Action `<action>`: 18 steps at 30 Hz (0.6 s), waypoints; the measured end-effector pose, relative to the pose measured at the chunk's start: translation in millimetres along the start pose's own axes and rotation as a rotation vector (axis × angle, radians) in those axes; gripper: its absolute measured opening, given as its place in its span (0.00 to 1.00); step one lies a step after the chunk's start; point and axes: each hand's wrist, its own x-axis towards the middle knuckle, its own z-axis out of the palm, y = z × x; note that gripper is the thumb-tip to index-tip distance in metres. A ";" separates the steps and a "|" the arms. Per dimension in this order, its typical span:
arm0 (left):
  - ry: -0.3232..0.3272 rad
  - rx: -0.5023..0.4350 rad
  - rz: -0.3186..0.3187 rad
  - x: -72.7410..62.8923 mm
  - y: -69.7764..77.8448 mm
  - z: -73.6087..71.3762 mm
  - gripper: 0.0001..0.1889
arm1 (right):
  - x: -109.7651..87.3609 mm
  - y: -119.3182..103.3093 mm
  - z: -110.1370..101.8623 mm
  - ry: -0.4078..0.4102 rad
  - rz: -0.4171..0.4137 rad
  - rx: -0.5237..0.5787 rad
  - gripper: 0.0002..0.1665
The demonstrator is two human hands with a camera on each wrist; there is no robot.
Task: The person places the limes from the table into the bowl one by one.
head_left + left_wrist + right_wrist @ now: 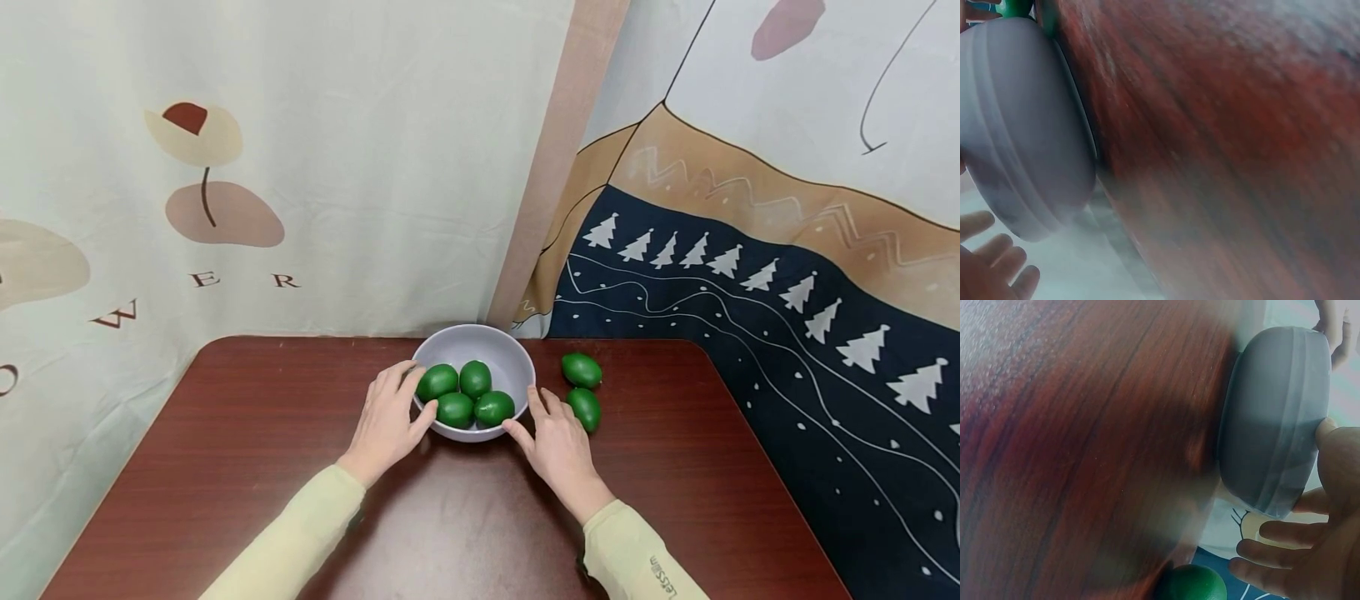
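Note:
A grey-lilac bowl (470, 340) stands at the table's far edge with several green limes (476, 379) inside. At its left side is my left hand (386, 415), thumb at the near rim and fingers spread by the left rim. My right hand (558, 450) is at the right side, its thumb and index finger touching the bowl; the right wrist view shows the other fingers spread apart from the wall. In both wrist views the bowl's outer wall (1029, 125) shows and its inside is hidden.
Two more limes, a far one (581, 370) and a nearer one (583, 409), lie on the table just right of the bowl. The brown wooden table (225, 467) meets a pale printed curtain (375, 208) at the back. A dark patterned cloth (750, 333) hangs along the right.

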 end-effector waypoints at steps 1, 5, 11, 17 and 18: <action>-0.001 0.001 -0.012 -0.4 -0.6 -0.5 0.26 | 0.0 0.0 -0.2 -0.003 0.001 -0.001 0.42; -0.008 0.004 -0.061 -1.8 -3.2 -2.1 0.28 | 0.0 0.0 -0.5 -0.011 0.004 -0.002 0.42; -0.047 -0.023 -0.137 -3.6 -8.2 -2.7 0.31 | 0.2 0.2 0.0 -0.008 0.002 -0.009 0.42; -0.068 -0.051 -0.177 -5.6 -11.4 -3.4 0.30 | 0.2 -0.4 -0.1 -0.011 0.004 -0.005 0.42; -0.066 -0.055 -0.180 -5.7 -11.5 -3.7 0.30 | 0.1 -0.4 -0.2 -0.012 0.006 -0.003 0.42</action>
